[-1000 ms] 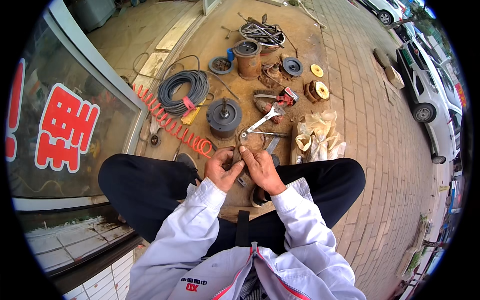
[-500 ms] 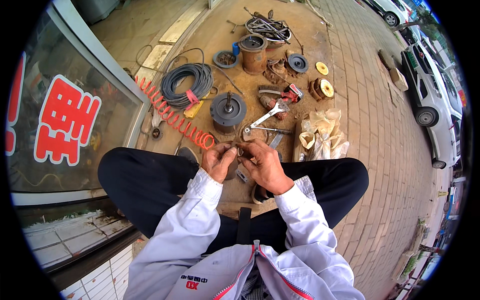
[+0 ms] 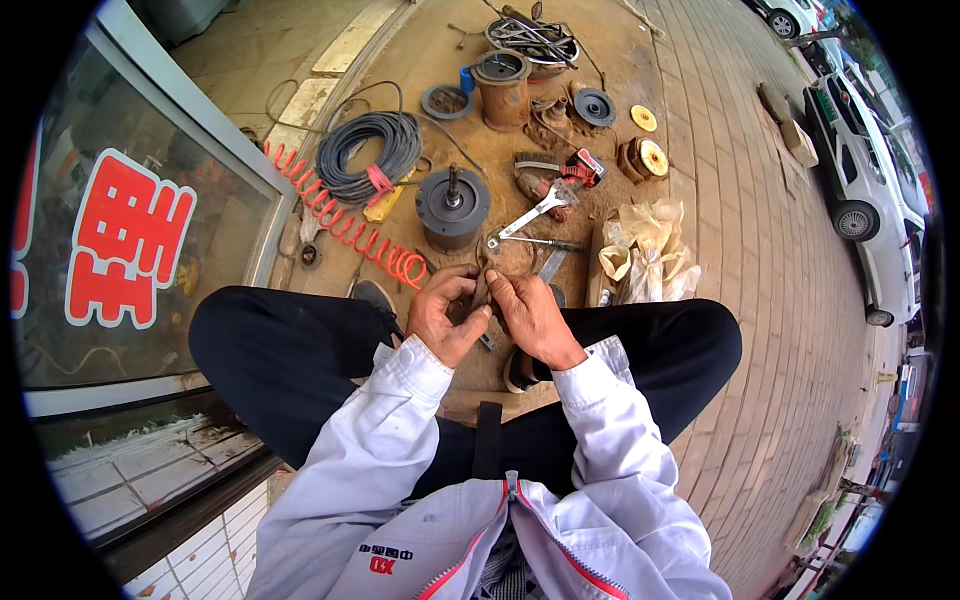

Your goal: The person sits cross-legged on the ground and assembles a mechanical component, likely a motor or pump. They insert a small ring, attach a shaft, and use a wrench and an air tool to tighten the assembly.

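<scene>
Between my knees, my left hand [image 3: 443,318] and my right hand [image 3: 530,315] meet, fingers closed. Both pinch a small dark brown piece [image 3: 481,291]; fingers cover most of it, so its kind is unclear. Just beyond stands a dark grey cylindrical motor part [image 3: 452,207] with a shaft upright from its round flange. A wrench [image 3: 527,221] lies to the right of that part, its jaw end toward a red and black power tool [image 3: 583,168]. Near the wrench is a thin tool with a dark handle [image 3: 553,243].
Left lie a coil of grey cable [image 3: 369,152] and a red spiral hose [image 3: 345,232]. Farther off stand a rusty cylindrical housing [image 3: 503,100] and a basin of tools [image 3: 531,45]. At right are a box with crumpled plastic [image 3: 650,255] and a copper-wound part [image 3: 641,160]. A glass door [image 3: 160,230] borders the left.
My left hand has turned and its fingers now curl around the piece. My right thumb has moved on top, and a ring-like shape seen between the fingers before no longer shows.
</scene>
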`<action>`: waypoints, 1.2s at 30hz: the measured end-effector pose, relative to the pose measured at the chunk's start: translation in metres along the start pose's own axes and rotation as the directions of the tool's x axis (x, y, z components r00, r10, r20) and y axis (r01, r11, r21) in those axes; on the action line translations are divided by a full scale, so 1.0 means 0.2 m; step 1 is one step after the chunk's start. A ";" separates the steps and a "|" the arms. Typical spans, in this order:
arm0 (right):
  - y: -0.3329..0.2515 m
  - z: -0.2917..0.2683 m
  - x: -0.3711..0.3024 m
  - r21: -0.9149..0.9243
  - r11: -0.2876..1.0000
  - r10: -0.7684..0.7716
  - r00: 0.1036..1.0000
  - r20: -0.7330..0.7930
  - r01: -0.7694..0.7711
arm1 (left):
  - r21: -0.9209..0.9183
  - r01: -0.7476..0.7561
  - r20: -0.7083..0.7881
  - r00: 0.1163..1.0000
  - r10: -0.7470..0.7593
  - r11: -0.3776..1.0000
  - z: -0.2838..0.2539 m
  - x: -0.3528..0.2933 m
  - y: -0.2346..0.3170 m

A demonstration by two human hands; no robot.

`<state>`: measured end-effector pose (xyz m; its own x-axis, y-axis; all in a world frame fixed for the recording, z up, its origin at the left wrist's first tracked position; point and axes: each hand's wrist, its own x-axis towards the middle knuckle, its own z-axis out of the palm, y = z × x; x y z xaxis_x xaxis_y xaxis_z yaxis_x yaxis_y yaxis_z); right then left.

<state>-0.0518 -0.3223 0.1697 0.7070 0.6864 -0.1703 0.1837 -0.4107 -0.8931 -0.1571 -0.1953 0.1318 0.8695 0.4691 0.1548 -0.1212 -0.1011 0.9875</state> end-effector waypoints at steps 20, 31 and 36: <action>-0.13 -0.05 -0.03 -0.013 0.911 -0.413 0.909 -0.053 0.413 | -0.747 0.278 0.145 0.955 -0.260 0.604 -0.06 0.03 0.02; -0.08 -0.04 -0.02 -0.122 0.931 -0.352 0.934 -0.057 0.344 | -0.202 0.194 0.082 0.980 -0.181 0.960 -0.08 0.03 0.02; -0.05 -0.03 -0.02 0.118 0.986 -0.116 0.993 -0.024 0.119 | -0.008 0.031 0.028 0.999 -0.031 0.999 -0.06 0.03 0.01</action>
<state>-0.0518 -0.3250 0.1823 0.6973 0.7147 -0.0549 0.1843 -0.2527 -0.9498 -0.1577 -0.1824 0.1356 0.8857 0.4476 0.1236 -0.0984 -0.0792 0.9920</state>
